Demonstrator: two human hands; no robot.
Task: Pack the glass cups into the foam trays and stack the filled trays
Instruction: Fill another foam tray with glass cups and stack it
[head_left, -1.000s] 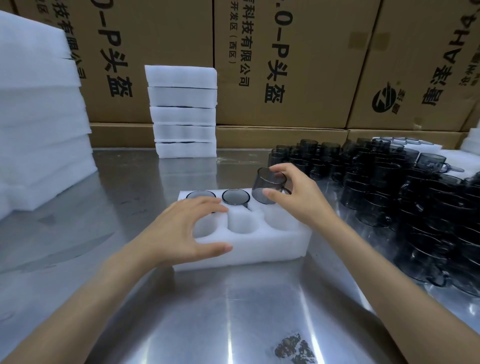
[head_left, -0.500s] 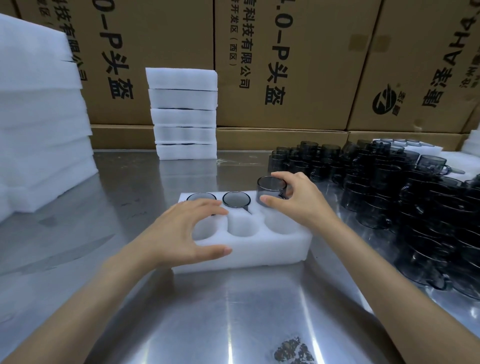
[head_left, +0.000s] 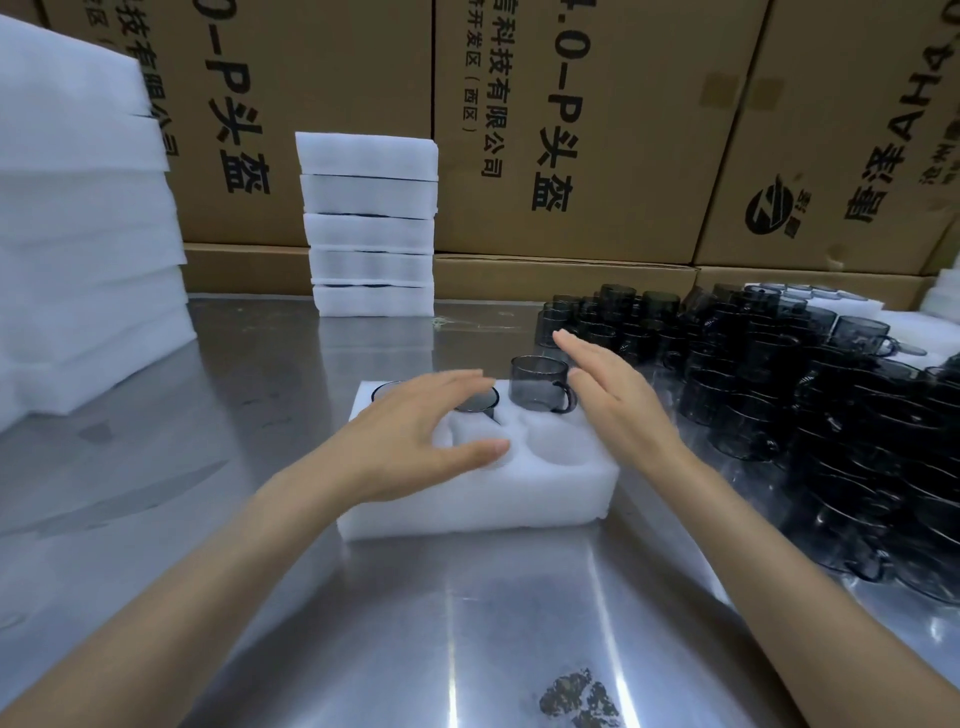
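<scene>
Half done, seemingly, with loading the foam tray: carrying cups in all three pockets of its far row, and gaping empty at the near-middle and near-right pockets. Hiding the near-left pocket: the left hand.

Standing upright in the tray's far-right pocket, rim well proud of the foam and handle pointing toward the tray's right end: the third glass cup. Probably needing a press to seat fully. Sitting lower in the far row, little more than rims showing: the middle cup and the far-left cup.

Hanging just right of the third glass cup, over the tray's far-right corner: the right hand, fingers straight and together, gripping nothing; touching the cup or just clear of it, impossible to tell. Spreading over the tray's left half: the left hand, fingers extended, thumb lying by the near-middle pocket, grasping nothing; blurred, so contact with the foam uncertain.

Lying heaped to the right of the tray, upright and nested: the loose cups. Being nearer to them by far, the right hand, so likely doing the next reach, rightward away from the tray.

Standing beyond the tray's far-left corner: a stack of trays, dark lines showing between layers, so presumably filled. Piling well left of the tray: foam slabs.
</scene>
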